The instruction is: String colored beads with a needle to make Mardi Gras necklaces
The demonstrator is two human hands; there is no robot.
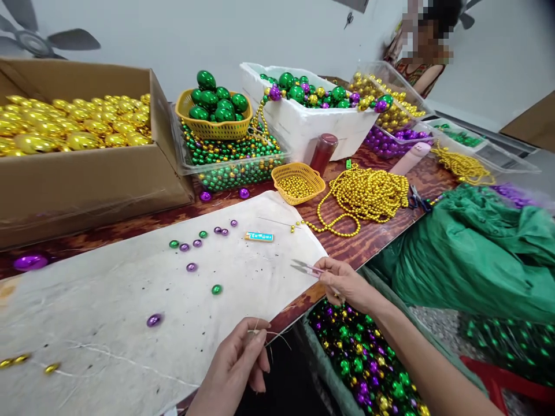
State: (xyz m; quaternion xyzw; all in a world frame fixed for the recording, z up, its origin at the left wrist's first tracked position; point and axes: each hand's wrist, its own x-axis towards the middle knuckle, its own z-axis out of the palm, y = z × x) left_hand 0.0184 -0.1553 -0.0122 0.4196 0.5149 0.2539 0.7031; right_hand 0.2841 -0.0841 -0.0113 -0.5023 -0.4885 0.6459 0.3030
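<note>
Near the table's front edge, my left hand [236, 361] pinches white string [271, 333], with thin loose ends sticking out past the fingertips. My right hand [340, 280] is closed around a pair of thread snips [306, 267], whose blades point left, slightly apart, over the white cloth [243, 271]. Scattered on the cloth are several loose beads, among them a green bead [217, 289] and a purple bead [155, 320]. A lighter [259, 237] with a blue label lies farther back. At the lower left, gold beads [51, 368] lie along a white string.
A cardboard box [87, 179] of gold beads stands left. Behind are a yellow basket [214, 130] of green beads and a white foam box [338, 130]. Gold bead strands [368, 193] lie right, near scissors [418, 199]. Below hangs a bead-filled sack [321, 352]. A person [422, 63] is behind.
</note>
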